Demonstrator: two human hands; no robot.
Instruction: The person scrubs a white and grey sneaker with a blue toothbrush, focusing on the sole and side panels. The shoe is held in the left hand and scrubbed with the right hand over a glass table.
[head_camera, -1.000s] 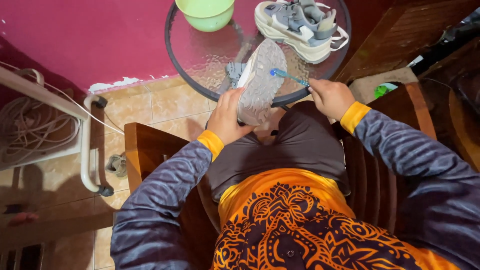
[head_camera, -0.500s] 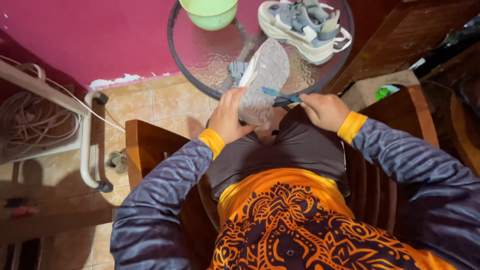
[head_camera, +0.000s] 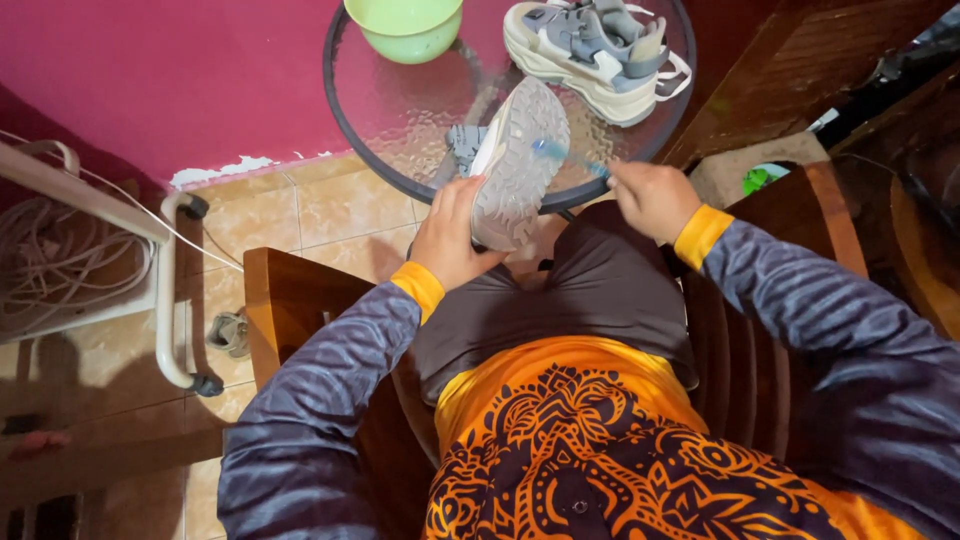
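Note:
My left hand (head_camera: 455, 235) grips a grey sneaker (head_camera: 520, 160) by its heel end, sole turned up toward me, over the near rim of the round glass table (head_camera: 400, 110). My right hand (head_camera: 652, 197) holds a blue toothbrush (head_camera: 565, 157), and its bristle end rests on the sole's right edge. The second grey-and-cream sneaker (head_camera: 595, 50) sits upright on the far side of the table. I sit on a wooden chair, my knees under the shoe.
A light green bowl (head_camera: 405, 25) stands at the table's far edge. A white metal rack (head_camera: 170, 290) with coiled cord stands at the left on the tiled floor. Dark wooden furniture (head_camera: 790, 80) crowds the right. The wall behind is magenta.
The toothbrush has slid along the sole, from its middle toward the right edge. The left hand keeps the shoe in nearly the same place.

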